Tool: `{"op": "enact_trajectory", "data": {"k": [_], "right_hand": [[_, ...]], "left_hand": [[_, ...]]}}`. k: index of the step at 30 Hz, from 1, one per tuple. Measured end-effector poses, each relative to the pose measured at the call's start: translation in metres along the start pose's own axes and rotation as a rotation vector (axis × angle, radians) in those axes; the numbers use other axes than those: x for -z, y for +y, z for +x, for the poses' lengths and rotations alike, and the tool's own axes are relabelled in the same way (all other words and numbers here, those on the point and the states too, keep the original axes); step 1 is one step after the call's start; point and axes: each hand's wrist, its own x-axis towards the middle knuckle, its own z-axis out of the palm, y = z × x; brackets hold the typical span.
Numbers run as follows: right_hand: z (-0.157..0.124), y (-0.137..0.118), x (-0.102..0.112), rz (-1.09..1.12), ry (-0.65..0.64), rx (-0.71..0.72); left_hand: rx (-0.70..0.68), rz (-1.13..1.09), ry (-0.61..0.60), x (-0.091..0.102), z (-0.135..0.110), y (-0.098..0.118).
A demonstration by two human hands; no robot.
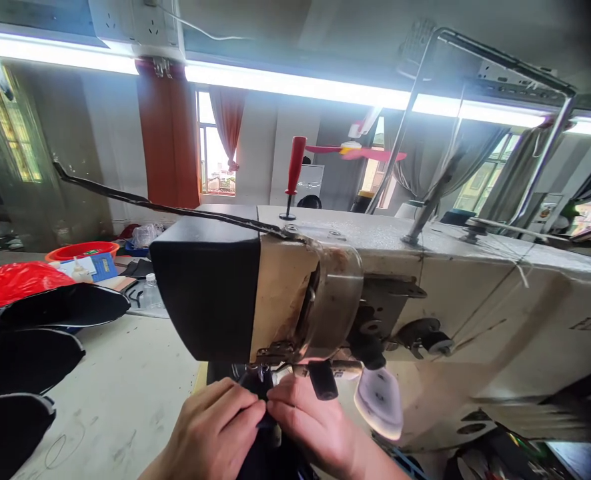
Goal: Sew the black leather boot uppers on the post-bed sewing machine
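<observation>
Both hands are low in the middle, close together under the head of a sewing machine. My left hand is closed, with its fingertips pinching a piece of black fabric. From the other side my right hand grips the same fabric, thumb and fingers pressed together. The fabric runs beneath the presser foot area and hangs down between my wrists. The needle region is small and partly hidden by the machine head and my fingers.
Curved black pieces with pale edges lie on the white table at left. Behind them are a red plastic bag, a clear bottle and an orange basin. A red-handled screwdriver stands on the machine top. A metal thread stand rises at right.
</observation>
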Motion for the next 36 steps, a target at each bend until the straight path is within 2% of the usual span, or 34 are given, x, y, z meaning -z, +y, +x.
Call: {"op": "enact_trajectory", "data": {"k": [2,4,8,14,20,25,36], "right_hand": [[0.005,-0.002,0.004,-0.013,0.066,0.056],[0.005,-0.002,0.006,-0.007,0.078,0.085],[0.0,0.002,0.006,0.011,0.017,0.058],[-0.007,0.008,0.0,-0.058,0.06,0.119],[-0.005,0.011,-0.003,0.019,0.048,0.08],[-0.007,0.016,-0.004,0.132,-0.031,0.03],[-0.006,0.016,0.004,0.115,-0.093,-0.045]], "left_hand": [[-0.026,0.007,0.094,-0.004,-0.009,-0.001],[-0.036,0.008,0.122,-0.008,-0.014,-0.002],[-0.096,0.029,0.081,-0.009,-0.012,-0.004],[-0.071,0.024,-0.048,-0.001,0.002,-0.004],[-0.08,0.027,-0.015,-0.005,0.004,-0.011],[-0.069,0.049,-0.016,-0.005,0.009,-0.011],[-0.131,0.0,0.037,0.005,0.014,-0.018]]}}
